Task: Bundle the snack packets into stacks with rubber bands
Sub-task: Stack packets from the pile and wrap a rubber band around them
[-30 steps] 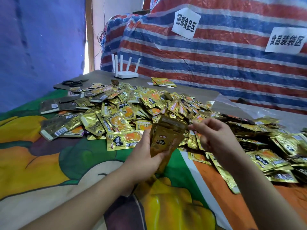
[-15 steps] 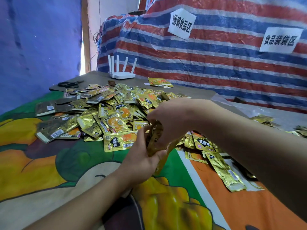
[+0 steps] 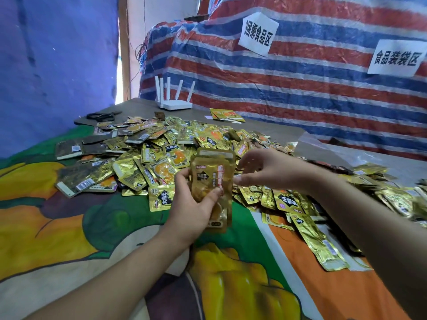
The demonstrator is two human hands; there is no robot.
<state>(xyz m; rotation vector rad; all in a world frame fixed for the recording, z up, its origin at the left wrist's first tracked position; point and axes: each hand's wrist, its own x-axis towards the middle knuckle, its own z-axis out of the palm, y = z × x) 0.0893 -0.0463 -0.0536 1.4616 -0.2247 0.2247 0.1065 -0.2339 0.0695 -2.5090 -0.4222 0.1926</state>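
Note:
My left hand [image 3: 193, 204] grips an upright stack of gold snack packets [image 3: 213, 179], thumb across its front, fingers behind. My right hand [image 3: 265, 169] hovers just right of the stack's upper edge, fingers spread and loosely bent, holding nothing that I can see. No rubber band is visible on the stack. A large loose heap of gold packets [image 3: 161, 153] covers the table behind and to the right of both hands.
A colourful cartoon cloth [image 3: 69, 227] covers the near table. A white router [image 3: 175, 102] and black scissors [image 3: 101, 115] sit at the far edge, with a small separate packet pile [image 3: 227, 115]. A striped tarp with two paper signs rises behind. Clear plastic lies far right.
My right hand was pressed over the stack's top half a second ago; it has now lifted off to the right. The stack has turned its printed face toward me.

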